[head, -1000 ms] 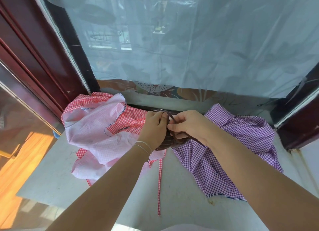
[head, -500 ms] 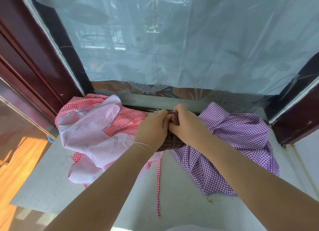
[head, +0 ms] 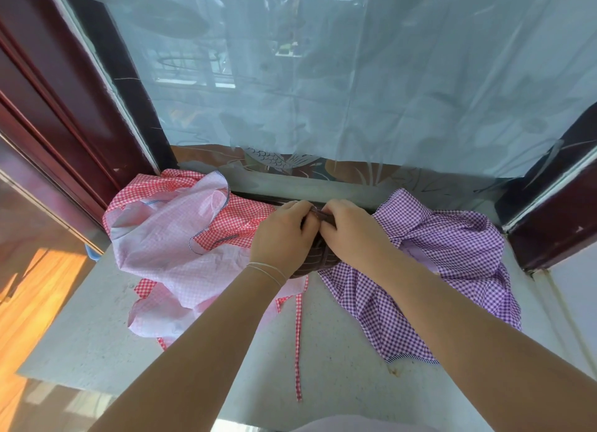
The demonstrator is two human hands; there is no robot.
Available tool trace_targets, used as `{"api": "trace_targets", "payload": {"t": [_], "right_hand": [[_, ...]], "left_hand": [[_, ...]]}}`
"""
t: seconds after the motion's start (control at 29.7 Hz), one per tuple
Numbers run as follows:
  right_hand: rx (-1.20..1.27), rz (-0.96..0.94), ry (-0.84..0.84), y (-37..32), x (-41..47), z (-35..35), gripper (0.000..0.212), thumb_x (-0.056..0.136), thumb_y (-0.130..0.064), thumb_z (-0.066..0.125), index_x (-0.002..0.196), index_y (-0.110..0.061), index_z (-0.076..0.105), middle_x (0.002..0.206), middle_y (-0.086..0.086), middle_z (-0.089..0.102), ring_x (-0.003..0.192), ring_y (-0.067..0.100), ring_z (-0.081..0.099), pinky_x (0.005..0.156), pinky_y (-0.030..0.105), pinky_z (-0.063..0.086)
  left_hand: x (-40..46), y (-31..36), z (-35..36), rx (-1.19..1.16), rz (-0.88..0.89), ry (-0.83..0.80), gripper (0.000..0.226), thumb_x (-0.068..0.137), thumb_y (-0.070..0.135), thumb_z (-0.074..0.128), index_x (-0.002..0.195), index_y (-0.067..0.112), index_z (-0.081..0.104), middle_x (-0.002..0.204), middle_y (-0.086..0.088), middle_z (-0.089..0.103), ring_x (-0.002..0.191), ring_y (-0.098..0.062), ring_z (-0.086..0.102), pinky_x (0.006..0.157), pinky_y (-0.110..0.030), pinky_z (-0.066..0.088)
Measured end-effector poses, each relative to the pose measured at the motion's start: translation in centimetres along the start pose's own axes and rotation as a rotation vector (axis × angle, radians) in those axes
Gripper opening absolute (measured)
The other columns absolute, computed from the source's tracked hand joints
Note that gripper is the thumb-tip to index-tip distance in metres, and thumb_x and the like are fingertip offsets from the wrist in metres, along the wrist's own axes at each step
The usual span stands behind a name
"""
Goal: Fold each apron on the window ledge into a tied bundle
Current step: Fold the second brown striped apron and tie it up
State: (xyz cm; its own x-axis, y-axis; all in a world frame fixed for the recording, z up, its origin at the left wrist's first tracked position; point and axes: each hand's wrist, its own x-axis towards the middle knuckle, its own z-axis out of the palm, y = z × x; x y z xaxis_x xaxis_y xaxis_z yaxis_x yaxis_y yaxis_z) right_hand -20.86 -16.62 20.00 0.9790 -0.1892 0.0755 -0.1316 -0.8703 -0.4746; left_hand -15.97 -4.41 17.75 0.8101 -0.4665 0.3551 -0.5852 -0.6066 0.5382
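Compared with half a second before, little is changed: the dark checked bundle is still gripped by both hands, which are pressed as closely together, knuckles touching over its top. The left hand and the right hand are curled on a dark strap at the top of the bundle; what the hidden fingers do beneath cannot be told. The bundle is held at the back edge of the window ledge, midway along it; its long axis cannot be told. It is flanked by a crumpled red-and-pink checked apron toward the left back corner, one strap trailing toward the front edge, and a purple checked apron toward the right. Behind, the window is covered by pale film.
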Motion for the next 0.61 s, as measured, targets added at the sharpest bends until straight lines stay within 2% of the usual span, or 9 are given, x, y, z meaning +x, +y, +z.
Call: {"api": "trace_targets", "payload": {"t": [0.1, 0.13, 0.2, 0.24, 0.27, 0.37, 0.47, 0.54, 0.61], "right_hand": [[0.129, 0.023, -0.278, 0.3, 0.4, -1.3, 0.012, 0.095, -0.02, 0.048, 0.098, -0.013, 0.058, 0.093, 0.007, 0.064, 0.083, 0.02, 0.063, 0.082, 0.04, 0.054], [0.138, 0.015, -0.343, 0.5, 0.6, -1.8, 0.011, 0.095, -0.02, 0.05, 0.097, -0.013, 0.059, 0.092, 0.005, 0.065, 0.082, 0.017, 0.064, 0.081, 0.035, 0.055], [0.163, 0.005, -0.429, 0.8, 0.8, -2.8, 0.009, 0.094, -0.023, 0.058, 0.095, -0.014, 0.06, 0.089, 0.0, 0.069, 0.076, 0.005, 0.065, 0.07, 0.014, 0.052], [0.186, 0.008, -0.461, 0.9, 0.8, -3.2, 0.011, 0.092, -0.025, 0.062, 0.094, -0.014, 0.061, 0.088, -0.002, 0.07, 0.075, 0.001, 0.065, 0.065, 0.009, 0.049], [0.216, 0.012, -0.48, 1.0, 0.9, -3.5, 0.013, 0.09, -0.026, 0.065, 0.093, -0.014, 0.061, 0.088, -0.002, 0.072, 0.075, 0.001, 0.067, 0.066, 0.01, 0.05], [0.319, 0.02, -0.465, 1.2, 0.9, -3.7, 0.015, 0.09, -0.025, 0.065, 0.088, -0.011, 0.058, 0.087, 0.002, 0.072, 0.08, 0.009, 0.071, 0.075, 0.023, 0.058], [0.424, 0.02, -0.387, 0.7, 0.4, -3.4, 0.017, 0.099, -0.022, 0.049, 0.088, -0.014, 0.058, 0.082, 0.003, 0.068, 0.076, 0.007, 0.069, 0.08, 0.028, 0.058], [0.482, 0.047, -0.277, 0.3, 0.0, -2.8, 0.023, 0.102, -0.022, 0.042, 0.084, -0.024, 0.056, 0.069, -0.001, 0.062, 0.067, 0.008, 0.066, 0.078, 0.029, 0.058], [0.538, 0.109, -0.148, -0.1, -0.5, -1.9, 0.024, 0.102, -0.024, 0.042, 0.081, -0.026, 0.054, 0.06, -0.003, 0.055, 0.057, 0.01, 0.062, 0.071, 0.03, 0.059]], "left_hand": [[-0.1, -0.5, 0.0, 0.007, 0.037, -0.013, 0.018, 0.094, 0.019, 0.048, 0.081, 0.01, 0.058, 0.074, 0.003, 0.051, 0.064, -0.015, 0.046, 0.052, -0.018, 0.031], [-0.2, -0.8, -0.1, 0.0, 0.061, -0.02, 0.018, 0.093, 0.018, 0.049, 0.081, 0.009, 0.058, 0.074, 0.002, 0.052, 0.064, -0.015, 0.046, 0.052, -0.02, 0.032], [-0.2, -1.4, -0.3, -0.026, 0.117, -0.036, 0.018, 0.093, 0.018, 0.049, 0.083, 0.009, 0.06, 0.076, 0.003, 0.053, 0.065, -0.016, 0.047, 0.053, -0.021, 0.033], [-0.2, -1.5, -0.4, -0.039, 0.147, -0.044, 0.02, 0.093, 0.019, 0.047, 0.084, 0.009, 0.061, 0.076, 0.004, 0.052, 0.065, -0.016, 0.047, 0.054, -0.02, 0.033], [-0.1, -1.6, -0.5, -0.049, 0.179, -0.048, 0.024, 0.092, 0.023, 0.044, 0.085, 0.009, 0.061, 0.077, 0.006, 0.051, 0.065, -0.015, 0.047, 0.054, -0.019, 0.032], [0.4, -1.7, -1.0, -0.059, 0.247, -0.05, 0.037, 0.089, 0.034, 0.033, 0.085, 0.01, 0.061, 0.076, 0.006, 0.051, 0.064, -0.015, 0.047, 0.055, -0.022, 0.032], [0.5, -2.1, -1.2, -0.121, 0.208, 0.003, 0.037, 0.089, 0.035, 0.033, 0.083, 0.01, 0.06, 0.077, 0.004, 0.055, 0.066, -0.014, 0.05, 0.058, -0.024, 0.038], [0.3, -1.9, -1.1, -0.164, 0.13, 0.071, 0.036, 0.088, 0.034, 0.034, 0.08, 0.01, 0.06, 0.075, 0.003, 0.057, 0.065, -0.015, 0.051, 0.056, -0.025, 0.041], [0.0, -1.4, -0.9, -0.206, 0.036, 0.149, 0.035, 0.088, 0.032, 0.036, 0.078, 0.009, 0.06, 0.074, 0.0, 0.059, 0.065, -0.015, 0.052, 0.057, -0.026, 0.043]]}}
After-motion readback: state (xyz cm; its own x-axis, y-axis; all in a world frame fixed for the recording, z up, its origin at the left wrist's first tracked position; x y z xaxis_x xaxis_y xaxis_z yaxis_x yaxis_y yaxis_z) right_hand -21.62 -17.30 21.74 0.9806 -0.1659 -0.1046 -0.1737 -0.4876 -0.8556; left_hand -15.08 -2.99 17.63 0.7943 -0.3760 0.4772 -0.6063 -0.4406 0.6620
